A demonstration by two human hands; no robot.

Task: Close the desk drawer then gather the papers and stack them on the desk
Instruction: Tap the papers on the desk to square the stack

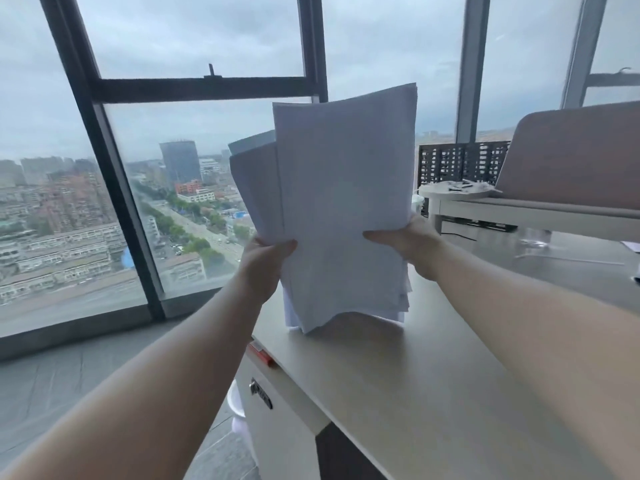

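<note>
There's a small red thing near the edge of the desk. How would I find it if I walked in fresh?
Start at the big window and drop to the pale wooden desk in front of it. Follow the desk's left edge, just below the papers held upright in both hands. The red object lies there, thin and slanted, the only bright colour on the desk.

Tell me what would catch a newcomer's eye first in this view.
The sheaf of papers held upright at centre, its bottom edge at the desk, gripped by the left hand and right hand on either side. Behind them, tall windows show a city far below under grey sky.
</note>
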